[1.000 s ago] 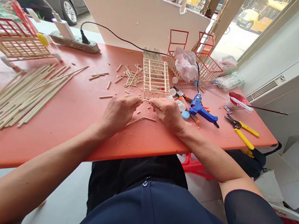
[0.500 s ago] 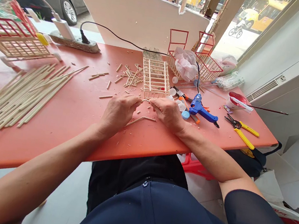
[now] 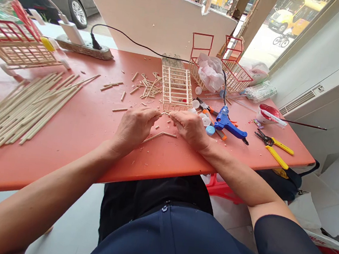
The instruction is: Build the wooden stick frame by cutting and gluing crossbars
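A short wooden stick (image 3: 165, 113) spans the small gap between my fingertips, just in front of a wooden stick frame (image 3: 177, 87). My left hand (image 3: 136, 127) pinches one end of it, fingers curled. From the other side my right hand (image 3: 190, 127) pinches the opposite end; most of the stick is hidden by the fingers. Below the hands, a bent or cracked stick (image 3: 164, 134) lies on the orange-red table (image 3: 93, 133), partly behind my left hand. Small offcuts and crumbs are scattered around it.
Long wooden sticks (image 3: 31, 109) lie piled at left, short pieces (image 3: 149, 87) beyond my hands. To the right are a blue glue gun (image 3: 229, 124), yellow-handled pliers (image 3: 274, 149) and a red paint cup (image 3: 267, 114). A power strip (image 3: 86, 48) and red-rimmed stick baskets (image 3: 235, 75) stand farther back.
My hands and the stick between them look the same. Outside the window, a bicycle has moved to the right.
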Demonstrator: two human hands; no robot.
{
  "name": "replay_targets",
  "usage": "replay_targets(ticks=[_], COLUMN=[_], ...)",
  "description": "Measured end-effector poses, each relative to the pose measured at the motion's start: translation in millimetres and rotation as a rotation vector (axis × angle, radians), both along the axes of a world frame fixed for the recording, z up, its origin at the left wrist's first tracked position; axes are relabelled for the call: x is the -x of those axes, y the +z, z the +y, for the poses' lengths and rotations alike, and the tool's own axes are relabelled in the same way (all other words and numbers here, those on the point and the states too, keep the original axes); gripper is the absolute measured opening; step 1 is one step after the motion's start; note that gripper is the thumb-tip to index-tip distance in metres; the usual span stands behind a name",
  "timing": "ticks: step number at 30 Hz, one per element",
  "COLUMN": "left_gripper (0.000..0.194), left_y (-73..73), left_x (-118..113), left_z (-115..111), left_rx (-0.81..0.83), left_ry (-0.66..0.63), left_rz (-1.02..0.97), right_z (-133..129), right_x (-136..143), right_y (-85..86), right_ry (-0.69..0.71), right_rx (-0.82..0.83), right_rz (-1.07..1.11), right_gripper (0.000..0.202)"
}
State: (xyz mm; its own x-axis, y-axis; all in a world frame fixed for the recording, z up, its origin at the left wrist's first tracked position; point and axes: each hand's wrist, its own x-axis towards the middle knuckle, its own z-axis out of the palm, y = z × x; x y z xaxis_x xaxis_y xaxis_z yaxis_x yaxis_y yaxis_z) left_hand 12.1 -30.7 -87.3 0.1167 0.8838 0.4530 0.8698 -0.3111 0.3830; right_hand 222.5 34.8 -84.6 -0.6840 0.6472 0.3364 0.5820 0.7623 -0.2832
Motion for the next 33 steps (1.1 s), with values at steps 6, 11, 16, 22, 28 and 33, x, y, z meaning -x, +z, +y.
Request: replay_targets(ticks=[6,11,16,22,28,33], left_gripper=[0.03,0.032,0.033,0.031,0.031,0.033], left_y=[0.2,-0.5,0.5,1.1,1.6,2.1], left_x=[0.0,0.0,-1.1,-0.7,-0.8,-1.0], left_z=[0.0,0.1,-0.6,-0.4,-0.4,-0.6], left_rx=[0.003,0.001,0.013,0.025,0.03,0.034], left_ry=[-0.005,-0.004,0.001,0.004,0.011,0.003], left_rz=[-0.011,-0.005,-0.008,-0.013,0.0,0.002], right_z=[-1.0,-2.1,-2.2,-1.4,-1.3,-0.5], right_x=[0.4,0.6,0.2,0.7,0.5,0.1], right_y=[2.0,2.5,3.2,2.4,2.0,1.1], right_ry=[-0.014,-0.014,-0.014,-0.016,-0.009,-0.003], right_rx=[0.005,0.002,0.008,0.004,0.009,-0.002], right_rz=[-0.02,-0.035,-0.05,-0.044,-0.033,-0.022], right_gripper=[0.028,0.029,0.028,0.028,0.028,0.029])
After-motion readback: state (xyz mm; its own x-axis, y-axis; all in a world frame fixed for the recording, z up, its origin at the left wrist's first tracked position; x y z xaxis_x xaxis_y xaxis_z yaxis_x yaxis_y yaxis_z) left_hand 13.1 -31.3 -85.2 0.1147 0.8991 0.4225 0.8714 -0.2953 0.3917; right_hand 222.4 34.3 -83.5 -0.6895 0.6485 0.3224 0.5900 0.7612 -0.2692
